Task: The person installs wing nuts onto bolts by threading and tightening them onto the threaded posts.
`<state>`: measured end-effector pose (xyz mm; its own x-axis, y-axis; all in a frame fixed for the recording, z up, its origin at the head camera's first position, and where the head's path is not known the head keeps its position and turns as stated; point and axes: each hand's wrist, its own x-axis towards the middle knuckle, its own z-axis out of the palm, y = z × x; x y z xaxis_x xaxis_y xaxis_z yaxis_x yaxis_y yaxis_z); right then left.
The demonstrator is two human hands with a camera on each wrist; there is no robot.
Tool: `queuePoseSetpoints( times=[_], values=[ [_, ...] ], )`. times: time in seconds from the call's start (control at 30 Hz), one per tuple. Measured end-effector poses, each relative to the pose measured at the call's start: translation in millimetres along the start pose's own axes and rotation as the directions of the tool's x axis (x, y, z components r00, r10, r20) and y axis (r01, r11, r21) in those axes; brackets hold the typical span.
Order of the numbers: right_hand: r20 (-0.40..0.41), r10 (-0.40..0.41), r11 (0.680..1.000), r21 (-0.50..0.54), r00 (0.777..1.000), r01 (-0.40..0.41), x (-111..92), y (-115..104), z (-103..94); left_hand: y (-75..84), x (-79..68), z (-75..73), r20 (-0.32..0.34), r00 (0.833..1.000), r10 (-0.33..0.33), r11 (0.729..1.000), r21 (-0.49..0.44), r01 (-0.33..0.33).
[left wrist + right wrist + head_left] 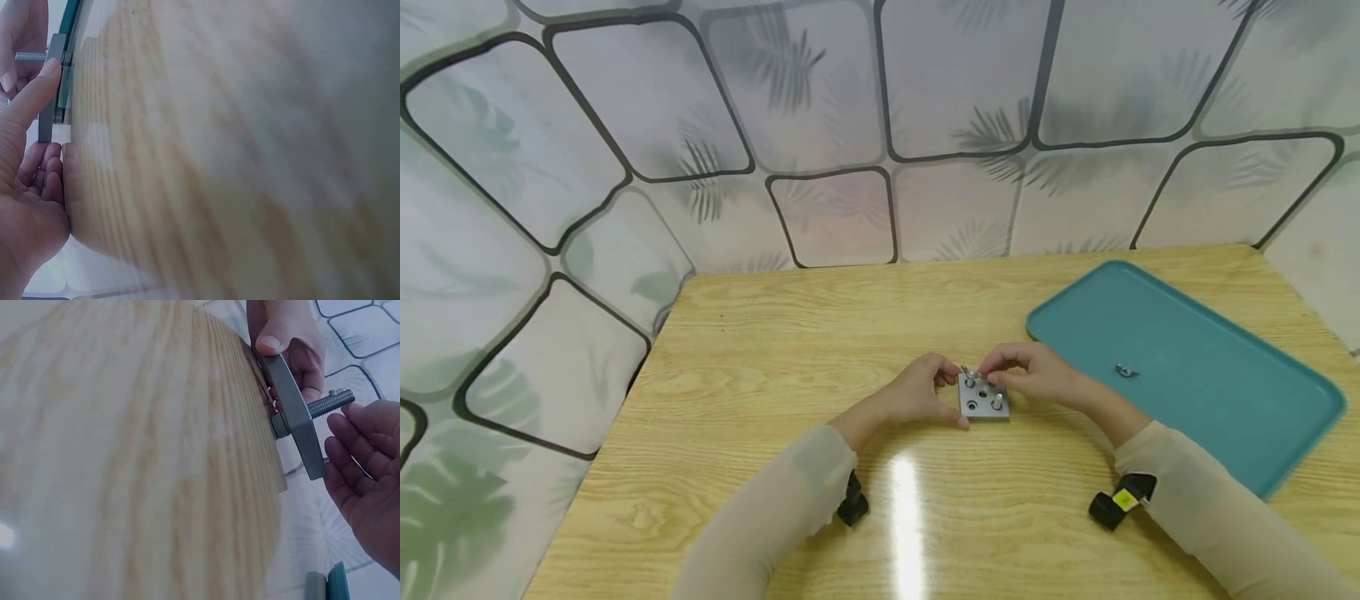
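Note:
A small grey metal plate (984,412) with holes and upright bolts lies at the middle of the table. My left hand (917,392) grips it by the edges, thumb at the near left corner and fingers at the far left side. A bolt (997,401) stands at the plate's right side, and a wing nut (971,374) sits on the far left bolt. Beside that nut, over the plate's far right corner, are the bent fingers of my right hand (1030,369). In the right wrist view its fingertips are close to a threaded bolt (331,404); whether they pinch anything is hidden.
A teal tray (1210,367) lies on the right of the wooden table (760,358), with a small wing nut (1125,371) on it. Patterned wall covering (820,100) rises behind the table. Black wrist cameras (852,501) hang under both sleeves.

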<state>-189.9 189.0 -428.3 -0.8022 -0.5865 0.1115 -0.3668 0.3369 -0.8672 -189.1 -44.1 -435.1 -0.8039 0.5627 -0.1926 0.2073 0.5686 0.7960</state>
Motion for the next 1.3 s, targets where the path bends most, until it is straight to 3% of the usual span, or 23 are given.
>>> queuePoseSetpoints(
  times=[0.33,0.53,0.73,1.13,1.3],
  values=[
    [0.006,0.084,0.996,-0.018,0.996,-0.084,6,-1,3.6,-0.7,0.2,-0.3,0.005,1.0,0.012,1.0,-0.003,-0.012],
    [0.052,0.06,0.998,-0.014,0.997,-0.06,8,-1,1.4,-0.4,0.3,0.0,0.01,1.0,0.014,1.0,0.0,-0.014],
    [0.039,-0.001,1.0,-0.014,0.999,0.002,6,-1,-3.6,0.3,0.5,-0.4,0.011,1.0,0.013,1.0,0.008,-0.013],
    [0.051,0.059,0.998,0.026,0.997,-0.06,10,1,-0.6,-1.2,0.6,-0.3,0.014,1.0,0.012,1.0,-0.002,-0.012],
    [0.059,0.063,0.998,-0.003,0.996,-0.063,14,0,2.4,-0.1,-0.3,-0.9,0.014,1.0,0.011,1.0,-0.004,-0.011]
  ],
)
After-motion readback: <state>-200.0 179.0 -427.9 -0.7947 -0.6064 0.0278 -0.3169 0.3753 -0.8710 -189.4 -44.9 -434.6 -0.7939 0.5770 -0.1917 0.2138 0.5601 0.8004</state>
